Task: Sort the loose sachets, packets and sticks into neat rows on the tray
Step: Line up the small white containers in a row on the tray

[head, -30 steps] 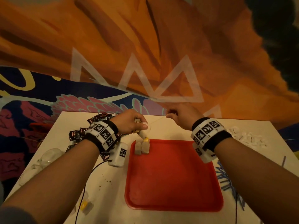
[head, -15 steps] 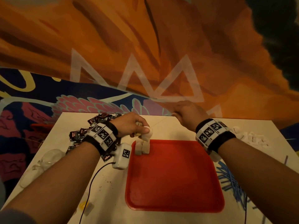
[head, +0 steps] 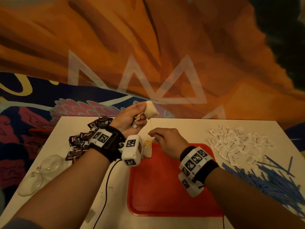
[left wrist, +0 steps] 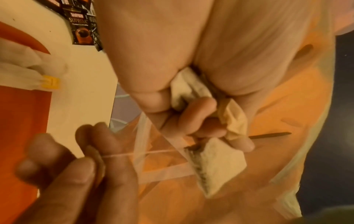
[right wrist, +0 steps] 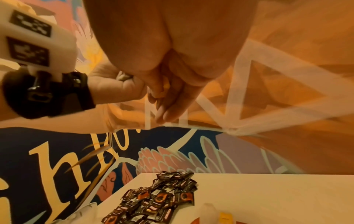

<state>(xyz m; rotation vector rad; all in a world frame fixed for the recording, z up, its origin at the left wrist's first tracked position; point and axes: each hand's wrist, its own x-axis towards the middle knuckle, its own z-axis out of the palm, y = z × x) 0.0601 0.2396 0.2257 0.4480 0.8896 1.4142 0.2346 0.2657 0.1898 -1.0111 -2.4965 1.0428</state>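
Light: you're working in dim, warm orange light | Blur: both wrist views look soft and smeared with motion | Distortion: wide-angle bending at your head view's edges | Glare: none.

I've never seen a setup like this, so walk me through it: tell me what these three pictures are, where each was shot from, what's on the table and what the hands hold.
No machine here: a person wears one camera on the head and one on each wrist, in the white blocks with black-and-white markers. The wide picture is the head view; the two close ones look along each hand.

On the white table lies a red tray with a few tea bags at its far left corner. Around it lie dark coffee sachets, white packets, blue sticks and clear glass bowls.

The left hand grips a tea bag raised above the table. The right hand pinches its thin string, pulled taut between them.
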